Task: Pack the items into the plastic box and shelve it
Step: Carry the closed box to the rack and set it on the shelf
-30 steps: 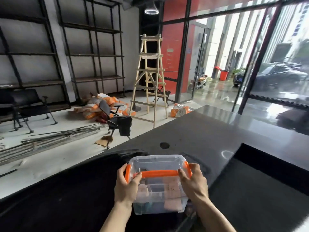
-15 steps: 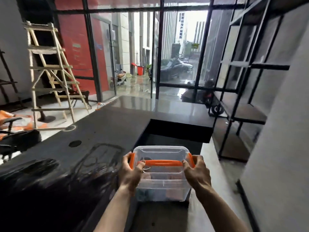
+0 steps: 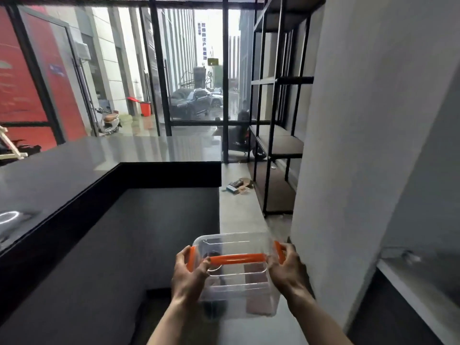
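Observation:
I carry a clear plastic box [image 3: 237, 282] with an orange handle and orange side clips, lid on, in front of me at waist height. My left hand [image 3: 190, 275] grips its left end and my right hand [image 3: 290, 268] grips its right end. Through the walls I make out pinkish items and something dark inside. A black metal shelf unit [image 3: 278, 143] with brown boards stands ahead on the right, against the wall.
A black L-shaped counter [image 3: 74, 175] runs along my left and ahead. A grey wall [image 3: 361, 120] is close on my right. Between them lies a concrete floor strip with cardboard scraps [image 3: 239, 185]. Glass walls face the street beyond.
I have turned further right with the box in both hands. The ladder has left the view, and the shelf unit and grey wall now fill the right side.

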Tool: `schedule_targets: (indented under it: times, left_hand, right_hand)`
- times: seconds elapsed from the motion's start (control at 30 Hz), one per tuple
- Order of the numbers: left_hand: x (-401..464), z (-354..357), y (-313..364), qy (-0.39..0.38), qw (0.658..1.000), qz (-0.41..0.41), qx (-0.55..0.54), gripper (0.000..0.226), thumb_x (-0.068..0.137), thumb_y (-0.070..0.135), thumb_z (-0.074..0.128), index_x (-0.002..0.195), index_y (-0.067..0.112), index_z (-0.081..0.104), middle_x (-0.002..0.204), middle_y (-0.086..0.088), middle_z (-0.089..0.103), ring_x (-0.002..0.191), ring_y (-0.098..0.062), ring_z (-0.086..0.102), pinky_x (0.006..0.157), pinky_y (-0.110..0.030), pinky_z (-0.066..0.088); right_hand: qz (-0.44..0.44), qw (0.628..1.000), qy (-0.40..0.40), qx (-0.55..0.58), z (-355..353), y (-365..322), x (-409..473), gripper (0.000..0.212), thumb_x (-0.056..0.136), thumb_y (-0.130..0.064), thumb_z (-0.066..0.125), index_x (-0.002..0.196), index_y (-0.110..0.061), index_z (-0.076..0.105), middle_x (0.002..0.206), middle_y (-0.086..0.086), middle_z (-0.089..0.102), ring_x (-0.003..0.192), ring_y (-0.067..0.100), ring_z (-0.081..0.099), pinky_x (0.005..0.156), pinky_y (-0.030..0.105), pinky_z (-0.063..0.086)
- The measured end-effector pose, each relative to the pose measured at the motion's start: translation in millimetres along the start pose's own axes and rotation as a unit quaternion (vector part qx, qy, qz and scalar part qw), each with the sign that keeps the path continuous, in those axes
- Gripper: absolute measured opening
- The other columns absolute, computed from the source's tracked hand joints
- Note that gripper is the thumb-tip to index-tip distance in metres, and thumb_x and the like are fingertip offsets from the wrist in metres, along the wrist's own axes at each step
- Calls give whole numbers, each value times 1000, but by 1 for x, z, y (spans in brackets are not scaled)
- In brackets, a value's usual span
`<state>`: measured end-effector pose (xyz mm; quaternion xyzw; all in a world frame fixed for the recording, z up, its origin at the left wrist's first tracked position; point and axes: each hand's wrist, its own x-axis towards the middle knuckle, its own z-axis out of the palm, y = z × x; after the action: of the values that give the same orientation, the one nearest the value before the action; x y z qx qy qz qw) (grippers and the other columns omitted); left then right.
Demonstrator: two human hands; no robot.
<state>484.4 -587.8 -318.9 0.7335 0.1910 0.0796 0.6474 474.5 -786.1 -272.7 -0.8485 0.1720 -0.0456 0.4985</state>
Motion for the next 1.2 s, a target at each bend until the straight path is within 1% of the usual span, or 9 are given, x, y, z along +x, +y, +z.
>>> schedule_targets:
  times: [0.07, 0.2, 0.33, 0.53, 0.67, 0.8, 1.0, 1.13, 1.2]
  left_hand:
    - [-3, 27, 7, -13, 1000, 9, 0, 73, 76, 29, 78, 141, 22, 46, 134, -8, 59, 120, -28, 58, 105, -49, 46]
    - [-3, 60, 16, -23, 999, 21, 10, 84, 65, 40, 75, 142, 22, 45, 131, -6, 59, 118, -28, 58, 105, -49, 46]
    - [16, 83, 19, -25, 999, 22, 3, 68, 81, 23, 78, 141, 21, 46, 132, -8, 59, 118, -28, 58, 105, -49, 46]
    - [72, 116, 20, -28, 999, 25, -17, 66, 82, 24, 76, 141, 24, 46, 134, -9, 59, 118, -29, 58, 104, -51, 46]
    - [138, 150, 27, -40, 998, 31, -32, 66, 86, 20, 74, 144, 21, 42, 138, -11, 55, 121, -31, 56, 105, -52, 45]
    - [230, 189, 39, -53, 997, 32, -44, 65, 87, 22, 72, 144, 24, 41, 142, -12, 52, 123, -33, 54, 105, -55, 44]
    - [383, 251, 78, -75, 996, 23, -51, 65, 87, 23, 73, 143, 28, 40, 142, -13, 50, 119, -33, 55, 99, -58, 48]
    - [460, 292, 108, -94, 994, 15, -55, 63, 89, 25, 71, 143, 30, 38, 128, -2, 49, 105, -23, 52, 94, -47, 49]
    - [491, 312, 119, -92, 994, 17, -52, 63, 88, 28, 71, 142, 33, 39, 129, -4, 51, 102, -23, 54, 94, -46, 49]
  right_hand:
    - [-1, 1000, 12, -2, -21, 11, 14, 49, 96, -39, 61, 139, -20, 48, 129, 11, 66, 113, 34, 65, 92, 37, 51]
    - [8, 1000, 25, 8, -41, 27, 34, 47, 95, -40, 61, 137, -21, 49, 126, 11, 67, 108, 33, 66, 93, 43, 55]
    - [10, 999, 31, 25, -48, 33, 57, 48, 93, -42, 62, 136, -22, 51, 125, 9, 67, 109, 31, 66, 95, 46, 55]
    - [7, 999, 24, 37, -35, 28, 119, 49, 94, -37, 63, 138, -22, 48, 128, 10, 65, 112, 33, 64, 95, 45, 56]
    - [-2, 999, 33, 25, -15, 20, 191, 47, 95, -37, 62, 137, -23, 48, 129, 11, 65, 110, 33, 66, 94, 48, 57]
    - [5, 999, 33, 20, 10, -3, 281, 48, 96, -34, 62, 140, -22, 46, 128, 12, 64, 110, 33, 66, 91, 43, 56]
    - [22, 999, 38, 20, 43, -48, 440, 44, 94, -38, 63, 133, -27, 48, 115, 7, 65, 100, 30, 67, 90, 52, 59]
    - [32, 998, 53, 26, 53, -70, 526, 43, 94, -38, 61, 133, -27, 48, 116, 8, 66, 100, 31, 67, 90, 53, 59]
    - [37, 997, 65, 30, 58, -77, 564, 41, 94, -38, 60, 132, -26, 49, 114, 8, 67, 99, 31, 67, 89, 52, 59]
